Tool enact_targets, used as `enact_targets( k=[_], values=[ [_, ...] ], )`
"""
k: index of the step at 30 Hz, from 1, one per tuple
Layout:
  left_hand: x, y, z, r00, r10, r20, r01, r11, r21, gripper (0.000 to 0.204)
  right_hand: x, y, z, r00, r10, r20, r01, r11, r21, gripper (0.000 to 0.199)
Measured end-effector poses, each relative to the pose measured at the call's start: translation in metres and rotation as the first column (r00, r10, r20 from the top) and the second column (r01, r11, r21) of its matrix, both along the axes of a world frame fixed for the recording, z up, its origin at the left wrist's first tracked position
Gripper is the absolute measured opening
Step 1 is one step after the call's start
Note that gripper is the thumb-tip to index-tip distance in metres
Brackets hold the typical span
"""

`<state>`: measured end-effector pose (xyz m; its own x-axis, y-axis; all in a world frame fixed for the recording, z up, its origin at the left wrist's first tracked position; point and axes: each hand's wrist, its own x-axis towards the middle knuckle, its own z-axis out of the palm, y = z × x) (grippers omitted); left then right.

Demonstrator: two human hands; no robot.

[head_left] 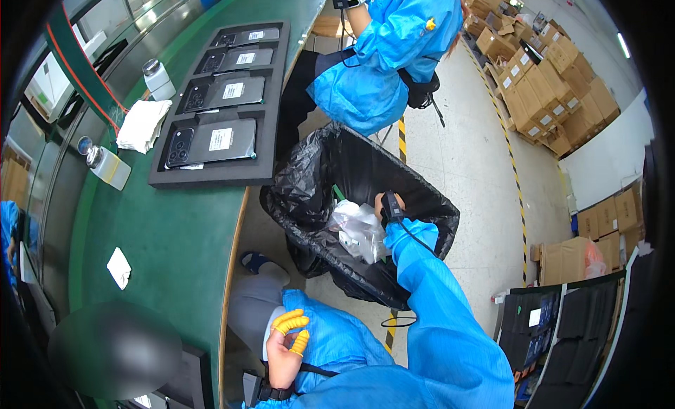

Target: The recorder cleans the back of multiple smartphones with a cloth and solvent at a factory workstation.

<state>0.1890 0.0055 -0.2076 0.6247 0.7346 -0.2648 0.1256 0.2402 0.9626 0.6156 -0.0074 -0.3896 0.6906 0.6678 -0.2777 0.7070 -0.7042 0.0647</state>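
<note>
So the biggest thing here is the long green tabletop (169, 219) on the left, and up top there's a co-worker (365, 85) in a blue coat beside it. Next to the tabletop's edge is a big black bin bag (408, 170), mouth wide open, with some crumpled clear plastic (362, 233) sitting inside. Then there's a dark foam tray (211, 178) on the tabletop, four labelled smartphones (218, 140) lying in it in a row, camera bumps facing up. The right hand (380, 205) is down in the bag, right beside that plastic; its fingers are hidden, so I can't tell how far open they are or if they've grabbed anything. The left hand (283, 360) is low, near the tabletop edge, fingers (288, 316) loosely curled and spread apart, looks empty. Smaller stuff: a stack of white cloths (143, 124), two squat bottles (109, 166) near it, and yellow finger cots (301, 342) on that left hand.
</note>
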Motion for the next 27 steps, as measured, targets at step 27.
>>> enact_targets(
  k=[27],
  values=[
    [-0.011,-0.008,-0.010,0.984,-0.024,-0.175,0.011,0.997,-0.075,0.022,-0.055,0.044,-0.072,0.899,0.326,0.294,-0.403,0.877,0.262,0.015]
  ],
)
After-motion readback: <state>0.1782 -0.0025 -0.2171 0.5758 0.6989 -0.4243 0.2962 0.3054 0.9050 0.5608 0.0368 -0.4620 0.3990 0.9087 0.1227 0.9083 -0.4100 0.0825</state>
